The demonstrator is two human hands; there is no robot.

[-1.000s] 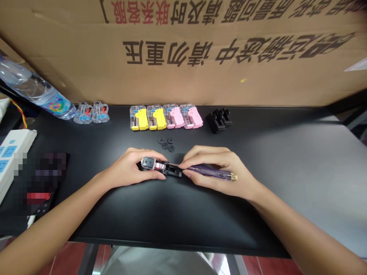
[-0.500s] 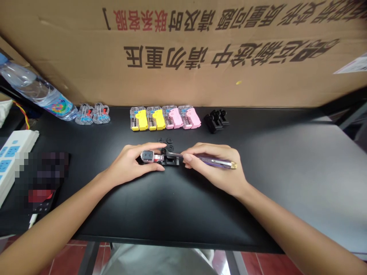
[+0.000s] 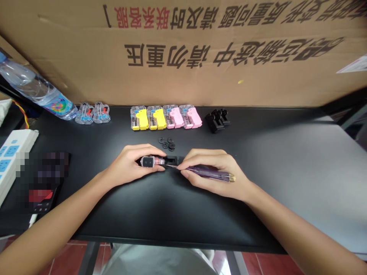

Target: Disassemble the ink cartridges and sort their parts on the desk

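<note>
My left hand (image 3: 130, 162) pinches a small device (image 3: 148, 161) between thumb and fingers. It has a clear body, a dark top with two dots and a touch of red. A black bracket-like part (image 3: 173, 159) projects from its right side, near the fingertips. My right hand (image 3: 229, 166) grips a thin screwdriver (image 3: 210, 173) with a see-through purple handle and a gold-coloured end. The shaft points left, its tip at the near edge of the black part; whether they touch I cannot tell. Several small black discs (image 3: 171, 146) lie just beyond the fingers.
Toward the back stand two yellow-and-clear pieces (image 3: 143, 119), two pink-and-clear pieces (image 3: 192, 117) and black parts (image 3: 218, 120). Two clear pieces (image 3: 85, 114) sit beside a water bottle (image 3: 48, 93). A power strip (image 3: 14, 152) and phone (image 3: 47, 179) are left; a cardboard box (image 3: 229, 84) walls the back.
The screwdriver tip has moved from the far side of the black part to its near edge. My right hand has shifted slightly toward me, and the device in my left hand has moved slightly nearer.
</note>
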